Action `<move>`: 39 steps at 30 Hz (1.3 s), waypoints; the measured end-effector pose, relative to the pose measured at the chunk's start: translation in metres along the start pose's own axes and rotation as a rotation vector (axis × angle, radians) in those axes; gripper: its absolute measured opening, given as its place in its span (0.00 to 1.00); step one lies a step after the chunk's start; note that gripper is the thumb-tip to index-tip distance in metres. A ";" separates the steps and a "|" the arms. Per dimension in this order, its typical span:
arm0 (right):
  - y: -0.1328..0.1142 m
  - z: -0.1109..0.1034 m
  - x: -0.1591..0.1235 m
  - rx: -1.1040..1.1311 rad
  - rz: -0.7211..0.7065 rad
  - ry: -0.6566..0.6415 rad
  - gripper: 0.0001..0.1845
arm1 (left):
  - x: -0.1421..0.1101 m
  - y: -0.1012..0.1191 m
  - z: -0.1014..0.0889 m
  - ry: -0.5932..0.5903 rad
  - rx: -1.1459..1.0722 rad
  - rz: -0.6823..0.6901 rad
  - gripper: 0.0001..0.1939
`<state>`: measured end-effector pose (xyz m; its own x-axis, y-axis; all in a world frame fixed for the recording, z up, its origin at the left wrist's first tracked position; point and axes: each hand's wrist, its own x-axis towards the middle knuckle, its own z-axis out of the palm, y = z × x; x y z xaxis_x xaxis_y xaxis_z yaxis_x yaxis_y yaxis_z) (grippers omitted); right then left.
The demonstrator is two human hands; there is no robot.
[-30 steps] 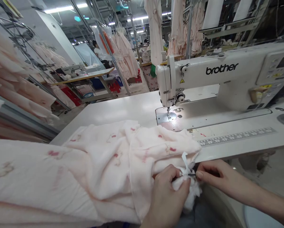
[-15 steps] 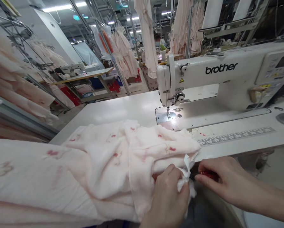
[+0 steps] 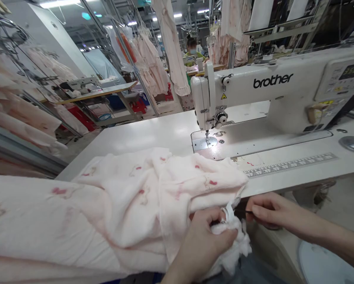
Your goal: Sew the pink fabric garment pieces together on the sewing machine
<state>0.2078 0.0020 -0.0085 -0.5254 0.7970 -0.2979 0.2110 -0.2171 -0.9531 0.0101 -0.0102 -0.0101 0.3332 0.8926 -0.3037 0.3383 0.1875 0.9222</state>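
Observation:
My left hand (image 3: 208, 240) is closed on the gathered end of a pale pink fleece garment (image 3: 135, 197) printed with small red and tan motifs. Fluffy white edging (image 3: 239, 246) bulges out beneath its thumb, and a white fabric strip (image 3: 229, 212) stands up above the fingers. My right hand (image 3: 268, 211), also closed, grips a slim dark pointed tool (image 3: 244, 212). Its tip reaches left to the white strip; whether it touches cannot be made out. Most of the tool is hidden in the fingers.
A Brother sewing machine (image 3: 271, 86) stands on the white table (image 3: 135, 132) beyond the garment. A printed ruler (image 3: 292, 165) runs along the front edge at right. Pink garments (image 3: 153, 63) hang behind, and a person (image 3: 192, 47) sits at the back.
My left hand has turned, exposing more fluffy edging. My right hand has changed its hold: the red part seen earlier is now hidden, and a dark tip points at the strip.

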 end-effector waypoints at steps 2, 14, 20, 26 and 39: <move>-0.011 0.000 -0.002 -0.112 -0.116 0.122 0.15 | 0.002 -0.001 0.002 -0.002 0.010 -0.012 0.01; -0.008 0.031 0.019 0.396 -0.025 -0.032 0.18 | -0.005 -0.002 0.002 0.060 0.070 0.405 0.05; -0.005 0.062 0.033 1.207 0.039 0.080 0.27 | 0.004 -0.007 0.009 0.218 -0.214 0.663 0.08; -0.006 0.051 0.033 0.829 -0.113 0.091 0.24 | 0.003 -0.004 0.007 0.407 0.012 0.742 0.03; -0.002 0.041 0.015 0.651 0.026 0.162 0.21 | 0.004 -0.020 0.009 0.346 0.317 0.867 0.14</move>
<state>0.1652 -0.0087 -0.0135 -0.3861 0.8504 -0.3574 -0.3453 -0.4925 -0.7989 0.0129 -0.0143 -0.0321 0.3190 0.7490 0.5807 0.3357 -0.6623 0.6699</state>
